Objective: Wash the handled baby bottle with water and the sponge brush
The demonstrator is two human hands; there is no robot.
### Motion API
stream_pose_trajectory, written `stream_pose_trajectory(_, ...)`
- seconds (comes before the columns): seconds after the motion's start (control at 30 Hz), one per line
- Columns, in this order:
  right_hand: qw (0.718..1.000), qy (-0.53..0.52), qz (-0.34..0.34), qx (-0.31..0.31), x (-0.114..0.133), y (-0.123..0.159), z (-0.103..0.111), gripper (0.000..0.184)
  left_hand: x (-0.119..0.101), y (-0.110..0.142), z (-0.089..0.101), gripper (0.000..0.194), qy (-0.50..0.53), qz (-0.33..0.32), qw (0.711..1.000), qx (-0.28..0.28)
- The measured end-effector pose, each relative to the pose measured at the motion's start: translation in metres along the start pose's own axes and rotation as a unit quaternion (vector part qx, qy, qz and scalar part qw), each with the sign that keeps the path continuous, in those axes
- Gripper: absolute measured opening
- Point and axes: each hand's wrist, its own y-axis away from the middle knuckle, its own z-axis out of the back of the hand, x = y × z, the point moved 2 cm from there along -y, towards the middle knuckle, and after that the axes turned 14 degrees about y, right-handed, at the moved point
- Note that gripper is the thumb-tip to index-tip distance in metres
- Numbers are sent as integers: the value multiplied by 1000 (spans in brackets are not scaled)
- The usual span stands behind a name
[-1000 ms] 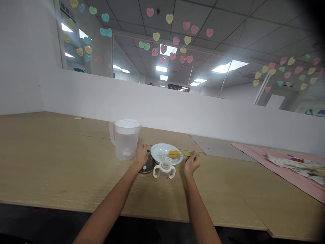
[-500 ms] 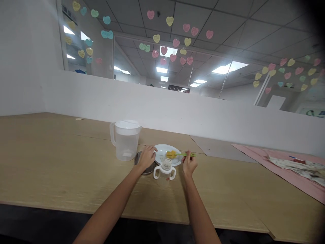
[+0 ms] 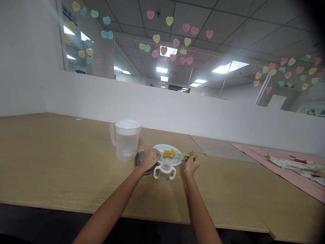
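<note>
My right hand point(image 3: 191, 164) is closed around the green handle of a bottle brush point(image 3: 169, 154), whose yellow sponge head lies level above a white plate point(image 3: 180, 161). Left of the sponge, my left hand point(image 3: 150, 158) has its fingers curled together; a small pale thing may be between them, too small to make out. Just in front of the plate stands a clear baby bottle point(image 3: 165, 173), uncapped, with a white two-handled ring around its neck. Under my left hand is a dark round dish point(image 3: 147, 172), partly hidden, with a small clear cap point(image 3: 141, 155) in it.
A translucent lidded pitcher point(image 3: 127, 144) holding clear liquid stands to the left of the dish. Far right, a pink cloth point(image 3: 254, 154) carries crumpled fabric point(image 3: 294, 166) and a pen-like item. A white wall point(image 3: 157, 108) bounds the table point(image 3: 76, 169) behind.
My left hand has shifted right toward the sponge, uncovering the clear cap in the dish. The brush has slid slightly left relative to my right hand, which has moved a little right.
</note>
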Motion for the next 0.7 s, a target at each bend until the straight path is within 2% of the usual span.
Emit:
stream_pose_trajectory(0.1, 999, 2, -15, -36, 1, -1, 3, 52, 5, -4, 13, 21, 41, 50, 991, -114)
stream_pose_trajectory(0.2, 999, 8, -20, -40, 1, -1, 4, 52, 14, -4, 23, 20, 42, 78, 983, -163)
stream_pose_trajectory(0.27, 999, 11, -22, -40, 0, -2, 4, 52, 20, -1, 27, 15, 26, 70, 986, -148)
stream_pose_trajectory(0.4, 999, 25, -12, -46, -4, -3, 4, 51, 28, 11, 34, 11, -3, 47, 996, -75)
stream_pose_trajectory(0.5, 998, 33, -7, -47, -5, -4, 3, 51, 32, 20, 42, 14, -31, 67, 996, -44)
stream_pose_trajectory(0.6, 998, 38, -8, -45, -4, -2, 3, 52, 31, 27, 46, 21, -54, 97, 994, 11)
stream_pose_trajectory(0.7, 994, 57, 18, -91, -2, 0, 6, 51, 24, 31, 48, 26, -98, 105, 988, 53)
